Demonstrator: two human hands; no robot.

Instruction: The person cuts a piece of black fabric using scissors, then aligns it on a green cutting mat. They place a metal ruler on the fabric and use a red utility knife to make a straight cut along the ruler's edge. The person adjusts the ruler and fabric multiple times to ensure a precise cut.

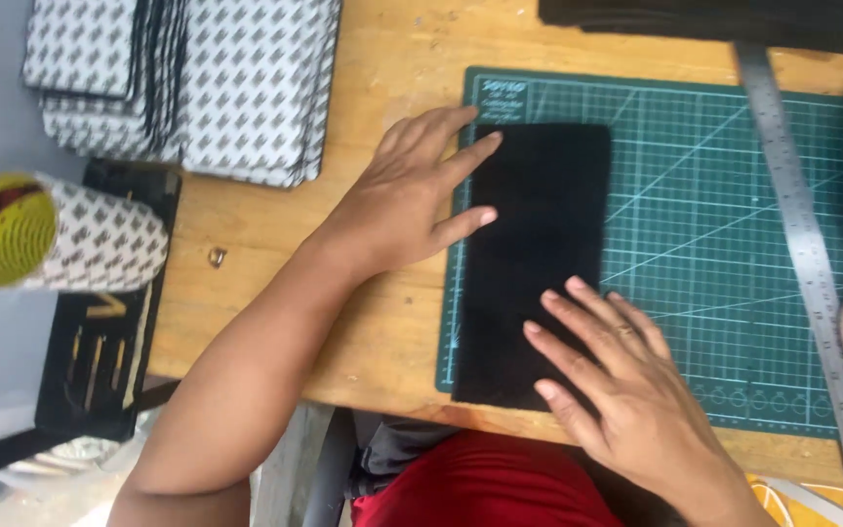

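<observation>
Both hands press flat, fingers spread: left hand (404, 200) on the black fabric rectangle's (539, 234) left edge (overhanging the cutting mat (714, 254)), right hand (617, 376) near its lower edge.

The left hand (407, 195) is lying flat, palm down, fingers spread and stretched toward the right, the thumb pointing to the far side. Its bare forearm is running from the near left corner diagonally up to the wrist, elbow bent low at the near edge. The right hand (617, 381) is also lying flat and open, palm down, fingers fanned toward the far left, a ring showing on one finger. Its wrist is coming in from the near right.
</observation>
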